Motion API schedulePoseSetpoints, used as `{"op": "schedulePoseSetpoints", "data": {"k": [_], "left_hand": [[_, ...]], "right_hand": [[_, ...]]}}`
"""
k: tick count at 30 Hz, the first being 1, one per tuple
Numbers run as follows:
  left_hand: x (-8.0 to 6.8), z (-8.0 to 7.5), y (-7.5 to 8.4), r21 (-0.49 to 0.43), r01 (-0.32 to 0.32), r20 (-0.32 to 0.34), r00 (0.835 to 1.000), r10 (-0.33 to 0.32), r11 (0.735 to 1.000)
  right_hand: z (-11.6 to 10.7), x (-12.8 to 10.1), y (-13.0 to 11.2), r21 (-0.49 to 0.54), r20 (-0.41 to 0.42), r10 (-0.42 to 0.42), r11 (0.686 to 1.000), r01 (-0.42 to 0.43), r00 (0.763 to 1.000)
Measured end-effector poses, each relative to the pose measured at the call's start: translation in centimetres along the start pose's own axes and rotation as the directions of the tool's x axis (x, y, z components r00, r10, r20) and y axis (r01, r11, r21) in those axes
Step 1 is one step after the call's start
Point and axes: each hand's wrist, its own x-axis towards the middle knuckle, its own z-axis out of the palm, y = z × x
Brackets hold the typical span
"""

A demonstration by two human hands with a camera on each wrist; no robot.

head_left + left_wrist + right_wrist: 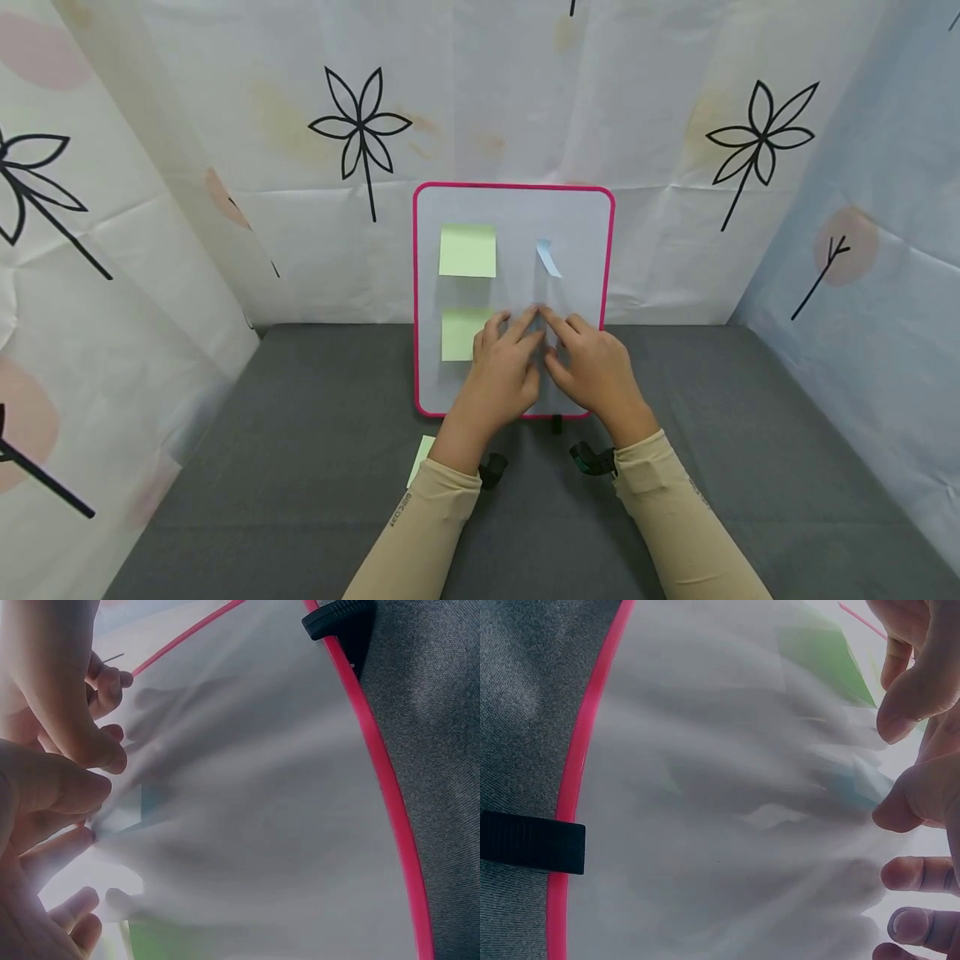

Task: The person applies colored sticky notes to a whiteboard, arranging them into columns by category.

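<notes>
Your left hand [501, 367] and right hand [592, 367] meet fingertip to fingertip, pinching a small blue note [142, 806] flat against the whiteboard [570, 217], low on its right half, so it sticks.

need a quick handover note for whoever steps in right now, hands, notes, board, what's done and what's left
Left hand: fingers on the whiteboard, tips meeting the right hand's at a small blue note in the lower right area.
Right hand: the same, pinching or pressing that note; the grip is blurred.
On the board: upper green note, lower green note partly behind the left hand, and a curled blue note at upper right.
On the grey table: a green pad by the left sleeve.
Done: three notes stuck.
Left: probably pressing the fourth flat and smoothing the curled one.
</notes>
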Motion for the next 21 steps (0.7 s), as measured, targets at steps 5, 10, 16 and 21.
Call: {"op": "schedulePoseSetpoints", "data": {"k": [5,10,16,21], "left_hand": [[0.03,0.04,-0.03,-0.011,0.012,0.010,1.000,-0.011,1.000],[0.01,0.05,-0.11,-0.017,0.015,0.000,1.000,-0.015,1.000],[-0.03,-0.16,-0.25,-0.017,0.024,-0.001,1.000,-0.024,1.000],[-0.06,-0.25,-0.55,-0.004,0.021,-0.035,0.999,-0.021,1.000]], "right_hand": [[-0.04,-0.07,0.01,-0.011,0.020,0.013,1.000,-0.013,1.000],[-0.20,-0.13,0.00,-0.011,0.024,0.025,1.000,-0.024,0.999],[-0.33,-0.16,0.22,-0.005,-0.011,0.026,1.000,-0.026,1.000],[-0.62,-0.18,0.48,-0.008,-0.040,0.035,0.999,-0.035,0.999]]}}
